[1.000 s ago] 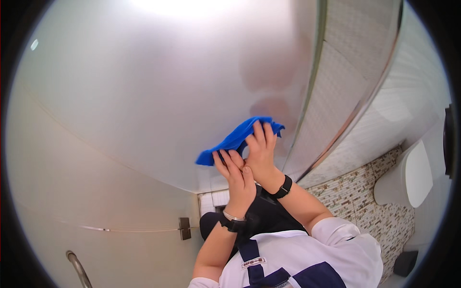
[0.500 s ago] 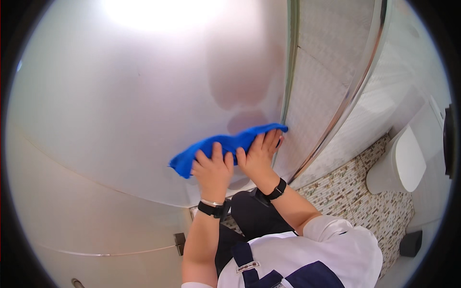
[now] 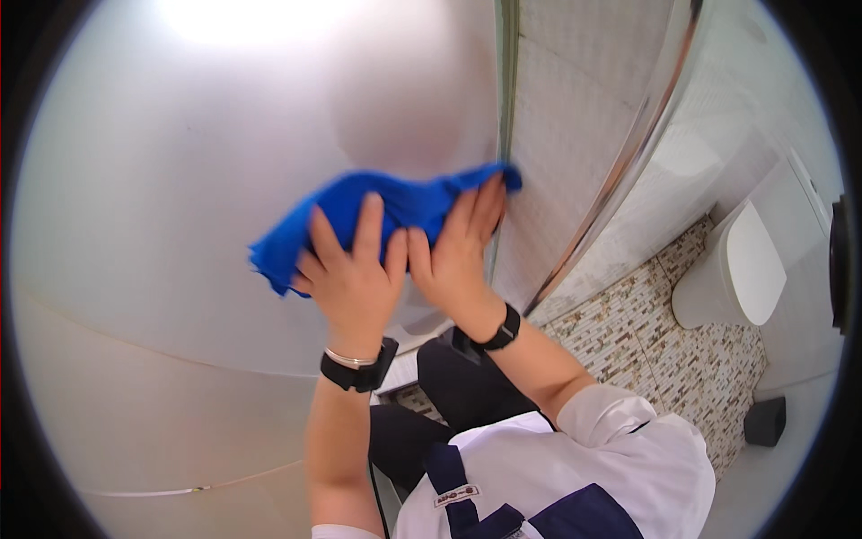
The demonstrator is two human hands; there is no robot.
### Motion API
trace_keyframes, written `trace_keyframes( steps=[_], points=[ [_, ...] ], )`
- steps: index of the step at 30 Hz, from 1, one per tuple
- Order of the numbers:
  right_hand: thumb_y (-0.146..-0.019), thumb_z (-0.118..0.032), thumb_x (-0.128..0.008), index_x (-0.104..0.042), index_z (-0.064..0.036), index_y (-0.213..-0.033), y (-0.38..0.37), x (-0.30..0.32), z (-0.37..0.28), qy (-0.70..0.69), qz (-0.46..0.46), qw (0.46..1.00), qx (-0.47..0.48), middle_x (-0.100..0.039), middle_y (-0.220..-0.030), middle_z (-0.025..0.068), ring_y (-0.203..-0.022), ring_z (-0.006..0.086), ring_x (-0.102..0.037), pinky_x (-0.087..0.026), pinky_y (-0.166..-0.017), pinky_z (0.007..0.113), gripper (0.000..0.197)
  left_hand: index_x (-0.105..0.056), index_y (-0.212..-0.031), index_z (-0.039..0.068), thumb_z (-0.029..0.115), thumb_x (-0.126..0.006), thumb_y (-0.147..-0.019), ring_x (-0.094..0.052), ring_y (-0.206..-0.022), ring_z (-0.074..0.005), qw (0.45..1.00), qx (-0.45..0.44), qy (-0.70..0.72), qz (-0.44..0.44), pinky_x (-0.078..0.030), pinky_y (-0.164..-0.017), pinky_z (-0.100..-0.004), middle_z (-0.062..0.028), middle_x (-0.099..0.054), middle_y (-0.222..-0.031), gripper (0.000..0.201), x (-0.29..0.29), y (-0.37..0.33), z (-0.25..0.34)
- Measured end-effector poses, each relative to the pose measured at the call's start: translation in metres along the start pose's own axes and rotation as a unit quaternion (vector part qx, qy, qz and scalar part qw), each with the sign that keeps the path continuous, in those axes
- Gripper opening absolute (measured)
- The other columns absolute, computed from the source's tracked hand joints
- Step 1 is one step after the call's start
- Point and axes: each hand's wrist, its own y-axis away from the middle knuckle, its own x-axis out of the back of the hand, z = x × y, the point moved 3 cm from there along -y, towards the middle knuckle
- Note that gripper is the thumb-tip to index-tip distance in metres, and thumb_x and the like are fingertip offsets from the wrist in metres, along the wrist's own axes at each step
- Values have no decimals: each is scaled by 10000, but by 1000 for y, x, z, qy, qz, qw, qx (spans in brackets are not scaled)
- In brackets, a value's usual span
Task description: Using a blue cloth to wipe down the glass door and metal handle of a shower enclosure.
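Observation:
A blue cloth [image 3: 409, 202] lies bunched and spread sideways against a pale, frosted panel [image 3: 180, 225]. My left hand [image 3: 355, 283] presses on its left half with fingers spread, keeping it against the surface. Over the right half is my right hand [image 3: 453, 269], its fingertips reaching the cloth's upper right end beside the panel's vertical edge [image 3: 507, 90]. Both thumbs come close together near the cloth's lower edge. Whatever the fingertips do beneath the folds is hidden.
To the right stand a light tiled wall [image 3: 575, 108] and a metal-edged glass panel. Beyond them, a white toilet [image 3: 718, 278] sits on a mosaic floor [image 3: 593, 359], with a dark bin [image 3: 765, 422] nearer me. My bent knees are below my hands.
Both hands have slid the cloth upward and to the left along the panel. More of the cloth's left part is spread out now. My view has shifted slightly.

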Motion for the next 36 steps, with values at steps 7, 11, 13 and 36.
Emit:
trace_keyframes(
  steps=[7, 11, 13, 36],
  points=[
    [-810, -349, -554, -320, 90, -1316, 34, -19, 26, 59, -14, 998, -18, -197, -1368, 412, -1240, 584, -210, -178, -987, 664, 710, -607, -1138, 372, 464, -583, -775, -462, -957, -359, 999, -16, -41, 9, -303, -815, -611, -157, -530, -1104, 375, -8, 6, 14],
    [-809, -360, -560, -370, 86, -1265, 114, -31, 63, 145, -137, 979, -44, -252, -1338, 410, -1212, 581, -253, -218, -983, 639, 666, -584, -1162, 365, 382, -569, -801, -558, -820, -239, 983, -71, 54, -161, -330, -817, -560, -42, -606, -947, 361, -42, 74, 29],
    [-819, -361, -557, -394, 65, -1245, 158, -36, 90, 208, -203, 953, -84, -297, -1321, 390, -1213, 541, -290, -245, -988, 596, 624, -579, -1162, 337, 352, -578, -795, -587, -792, -225, 975, -111, 64, -184, -343, -855, -519, -38, -625, -972, 367, -65, 109, 37],
    [-851, -298, -514, -160, 99, -1382, 11, -11, 3, 5, 24, 1000, -11, -63, -1379, 450, -1233, 622, -145, -107, -972, 687, 752, -586, -1131, 293, 479, -658, -707, -384, -986, -359, 988, -25, 21, 150, -296, -827, -507, -137, -443, -1200, 469, 7, -18, 6]
  ],
)
